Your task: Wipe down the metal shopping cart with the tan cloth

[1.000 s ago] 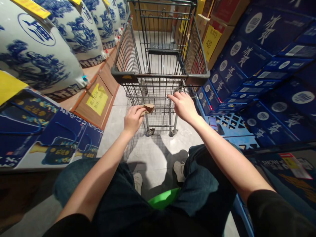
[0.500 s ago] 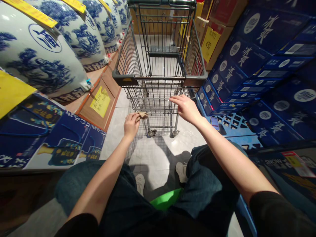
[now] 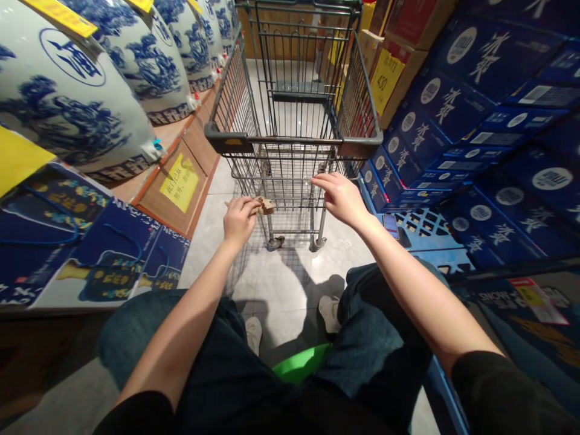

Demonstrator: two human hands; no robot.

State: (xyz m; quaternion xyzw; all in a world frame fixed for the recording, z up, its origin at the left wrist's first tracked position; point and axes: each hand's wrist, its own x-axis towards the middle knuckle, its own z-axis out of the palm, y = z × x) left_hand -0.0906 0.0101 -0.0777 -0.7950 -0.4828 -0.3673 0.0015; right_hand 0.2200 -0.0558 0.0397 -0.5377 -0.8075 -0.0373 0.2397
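My left hand is closed on a crumpled tan cloth, whose free end sticks out to the right of the fingers. It is in front of the lower wires of a dark metal shopping cart. On the other side, my right hand reaches toward the same cart, palm down. Its index and middle fingers stretch to the left, and their tips lie against or just before a lower front wire; contact cannot be made out. No object shows in that hand.
Blue-and-white jars line a wooden ledge on the left, above dark blue gift bags. Stacked blue boxes rise on the right beside a blue plastic pallet with a phone. A green object shows between my legs.
My left hand has shifted slightly left and up, and the cloth in it has turned and folded differently. My right hand stays almost still at the cart. The view has moved a little.
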